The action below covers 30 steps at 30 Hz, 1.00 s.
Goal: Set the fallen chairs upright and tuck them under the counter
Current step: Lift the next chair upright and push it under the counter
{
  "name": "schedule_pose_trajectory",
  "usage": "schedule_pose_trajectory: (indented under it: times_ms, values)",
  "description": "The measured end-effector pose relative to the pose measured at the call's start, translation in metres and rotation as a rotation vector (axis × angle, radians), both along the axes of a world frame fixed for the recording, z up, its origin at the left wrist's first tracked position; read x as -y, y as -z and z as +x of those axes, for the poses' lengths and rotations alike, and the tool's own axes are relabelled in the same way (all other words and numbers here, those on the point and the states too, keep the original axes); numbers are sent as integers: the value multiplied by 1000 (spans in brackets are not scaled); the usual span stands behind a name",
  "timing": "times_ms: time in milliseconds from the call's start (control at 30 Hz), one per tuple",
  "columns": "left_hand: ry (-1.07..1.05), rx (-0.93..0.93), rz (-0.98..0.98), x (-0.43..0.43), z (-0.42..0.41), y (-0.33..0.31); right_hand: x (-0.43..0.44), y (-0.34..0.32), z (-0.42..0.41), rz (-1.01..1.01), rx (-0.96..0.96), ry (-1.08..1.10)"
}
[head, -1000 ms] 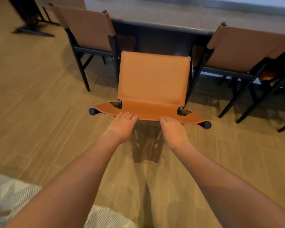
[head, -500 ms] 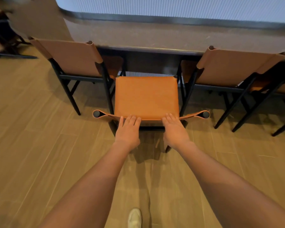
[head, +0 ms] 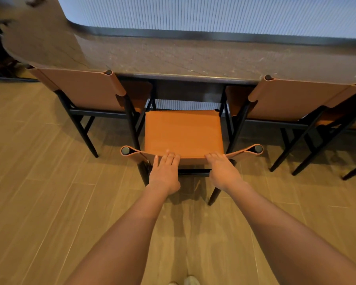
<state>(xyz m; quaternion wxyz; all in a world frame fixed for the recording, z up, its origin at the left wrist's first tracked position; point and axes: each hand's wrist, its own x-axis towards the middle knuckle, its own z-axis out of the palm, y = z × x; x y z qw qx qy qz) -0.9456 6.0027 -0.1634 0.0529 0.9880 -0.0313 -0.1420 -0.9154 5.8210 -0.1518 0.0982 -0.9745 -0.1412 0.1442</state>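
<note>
Upright chair at the tabletop, seen from above. At far left, a left chair [head: 86,89] with a tan back and black frame stands on the wood-plank floor [head: 39,192], its seat tucked beneath the near edge of the dark stone tabletop [head: 193,58]. The middle chair [head: 183,130] stands upright on the floor between its two neighbours. Its orange seat faces the tabletop, with the seat's front close to the near edge and most of the seat showing on the near side of that edge. The left hand [head: 164,173] lies with straight, slightly spread fingers on the top edge of this chair's backrest, left of centre. The right hand [head: 222,171] lies flat on the same edge, right of centre. Both thumbs are hidden, and neither hand is seen to clasp. At right, a right chair [head: 296,99] is tucked beneath the tabletop. A pale ribbed panel [head: 214,13] runs behind the tabletop's far edge.
</note>
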Motion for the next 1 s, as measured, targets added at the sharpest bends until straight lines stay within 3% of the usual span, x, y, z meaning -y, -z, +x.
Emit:
schedule_pose_trajectory:
  times_ms: [867, 933, 1000]
  values:
    - [-95, -61, -134, -5, 67, 1, -5, 2, 72, 24, -110, 5]
    - [-105, -62, -191, -6, 68, 0, -4, 0, 73, 80, -158, 11]
    - [-171, -65, -389, -8, 67, -4, 0, -4, 73, 304, -214, 127]
